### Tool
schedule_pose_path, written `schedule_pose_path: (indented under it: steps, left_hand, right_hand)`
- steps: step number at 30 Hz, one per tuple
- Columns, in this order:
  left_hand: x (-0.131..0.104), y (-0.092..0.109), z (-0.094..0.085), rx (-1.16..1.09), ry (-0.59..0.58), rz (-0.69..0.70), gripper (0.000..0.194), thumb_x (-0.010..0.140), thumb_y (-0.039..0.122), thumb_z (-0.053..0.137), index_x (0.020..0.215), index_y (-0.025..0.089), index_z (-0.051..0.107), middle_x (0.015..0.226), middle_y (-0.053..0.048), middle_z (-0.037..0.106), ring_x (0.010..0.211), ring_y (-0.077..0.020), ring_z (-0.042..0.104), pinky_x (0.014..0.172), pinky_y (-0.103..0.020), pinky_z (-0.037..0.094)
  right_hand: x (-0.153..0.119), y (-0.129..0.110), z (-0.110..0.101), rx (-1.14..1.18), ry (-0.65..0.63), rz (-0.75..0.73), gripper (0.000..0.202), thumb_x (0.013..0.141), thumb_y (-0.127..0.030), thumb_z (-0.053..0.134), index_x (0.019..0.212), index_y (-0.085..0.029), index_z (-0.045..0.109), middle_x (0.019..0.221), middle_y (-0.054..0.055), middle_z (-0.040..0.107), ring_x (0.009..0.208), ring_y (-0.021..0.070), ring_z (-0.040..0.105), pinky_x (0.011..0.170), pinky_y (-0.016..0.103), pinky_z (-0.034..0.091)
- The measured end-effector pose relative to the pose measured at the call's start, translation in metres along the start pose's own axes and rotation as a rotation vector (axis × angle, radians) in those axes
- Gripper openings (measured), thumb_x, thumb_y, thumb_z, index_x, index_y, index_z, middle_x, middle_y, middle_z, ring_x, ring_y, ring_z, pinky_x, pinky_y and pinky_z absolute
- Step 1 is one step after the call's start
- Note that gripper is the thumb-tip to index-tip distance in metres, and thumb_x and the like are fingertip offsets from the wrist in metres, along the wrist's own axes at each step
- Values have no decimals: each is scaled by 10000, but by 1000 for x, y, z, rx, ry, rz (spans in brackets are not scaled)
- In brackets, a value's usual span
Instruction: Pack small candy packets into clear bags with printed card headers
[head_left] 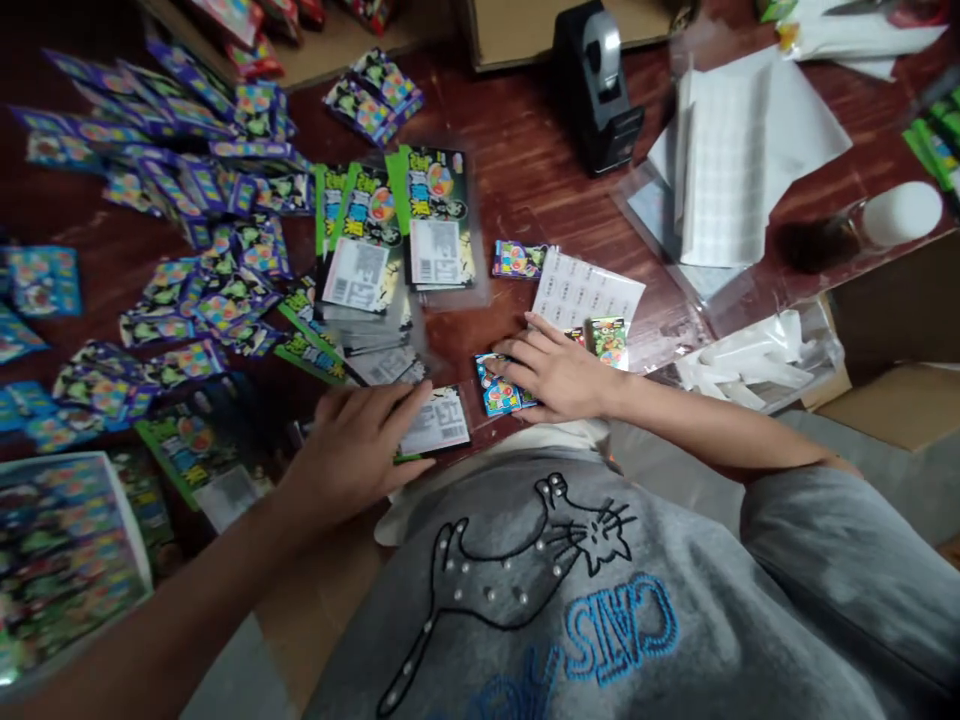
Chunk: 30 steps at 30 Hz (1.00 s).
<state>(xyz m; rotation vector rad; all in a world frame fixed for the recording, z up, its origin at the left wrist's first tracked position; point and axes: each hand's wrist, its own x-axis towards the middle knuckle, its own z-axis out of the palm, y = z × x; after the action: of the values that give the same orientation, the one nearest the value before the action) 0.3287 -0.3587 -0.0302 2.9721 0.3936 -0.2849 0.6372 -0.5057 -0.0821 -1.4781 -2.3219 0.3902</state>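
Spread loosely, our right hand [559, 375] rests on glossy blue rectangular packets [495, 397], beside the white-labelled black plastic sleeve [442, 425] partly under our left hand [360, 445], whose grip we cannot tell. We seem to be steadying packets; lifting them would call for pinching.

Layout of the table [517, 140] before you. Far side: a carton [510, 40], with a tape dispenser [600, 115] in front of it. Left: a heap of sachets [184, 180]; nearer you, at the lower left, a tray [126, 520] with packets in it. Centre: overlapping flat bags [356, 275], right of the heap; nearer you, a single bag [442, 425] at the fingers [409, 400] of your left hand [356, 440]. Your right hand [559, 370] lies over small cartons [491, 395], before a label sheet [589, 290]. Right: stacked sheets [727, 160], then a bottle [900, 215] beyond them.
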Motion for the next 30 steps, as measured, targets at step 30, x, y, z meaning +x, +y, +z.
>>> schedule_pose_path:
  steps: [30]
  left_hand:
    - [4, 19, 32, -299, 335, -129, 864, 938, 415, 771, 1676, 223, 365, 1490, -181, 626, 1350, -374, 612, 1187, -517, 468]
  right_hand:
    - [23, -11, -5, 195, -32, -16, 853, 991, -455, 746, 1655, -70, 374, 1497, 231, 644, 1432, 339, 599, 1386, 648, 111]
